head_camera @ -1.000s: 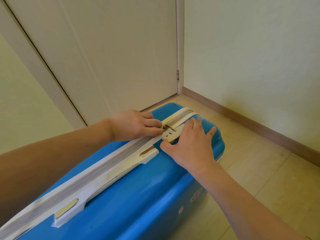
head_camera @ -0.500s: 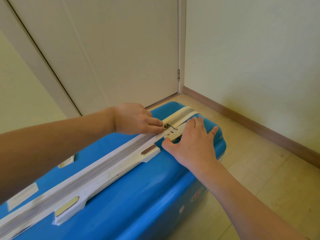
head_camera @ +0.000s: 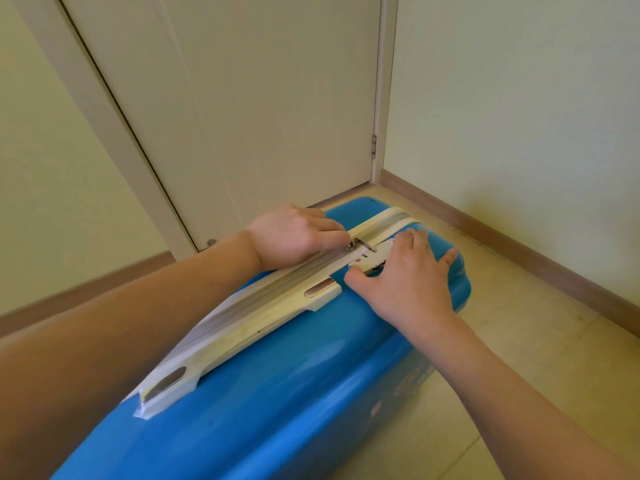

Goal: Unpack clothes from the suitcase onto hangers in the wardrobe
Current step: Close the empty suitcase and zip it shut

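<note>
Blue hard-shell suitcase (head_camera: 277, 393) on its side on the floor, white zipper band uppermost.

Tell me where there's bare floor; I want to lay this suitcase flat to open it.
Bare floor lies right of the blue suitcase, bordered by the baseboard. It's crowded by the door, with the case's far end close to it, and around the lock, where the left hand and right hand work.

suitcase (head_camera: 277, 393): bright blue | zipper band (head_camera: 263, 299): white | door (head_camera: 242, 98): cream
</note>
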Motion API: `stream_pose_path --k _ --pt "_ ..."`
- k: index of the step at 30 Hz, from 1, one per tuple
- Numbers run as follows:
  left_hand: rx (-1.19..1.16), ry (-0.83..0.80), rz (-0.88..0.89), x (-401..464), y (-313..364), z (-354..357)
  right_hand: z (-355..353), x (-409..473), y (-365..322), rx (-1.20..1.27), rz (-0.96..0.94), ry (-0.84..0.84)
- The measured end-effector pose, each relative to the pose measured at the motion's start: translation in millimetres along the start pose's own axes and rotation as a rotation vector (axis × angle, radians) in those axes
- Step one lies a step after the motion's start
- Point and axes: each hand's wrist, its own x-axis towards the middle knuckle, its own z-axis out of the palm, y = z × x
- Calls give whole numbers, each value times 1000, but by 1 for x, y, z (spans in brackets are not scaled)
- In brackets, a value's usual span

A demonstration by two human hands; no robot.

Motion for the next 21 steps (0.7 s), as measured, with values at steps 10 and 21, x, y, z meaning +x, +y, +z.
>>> stream_pose_path --k 10,21 --pt "-381 24 -267 19 16 -12 0 -2 3 -1 -12 18" --pt "105 -475 173 72 14 -40 8 2 10 10 -43 43"
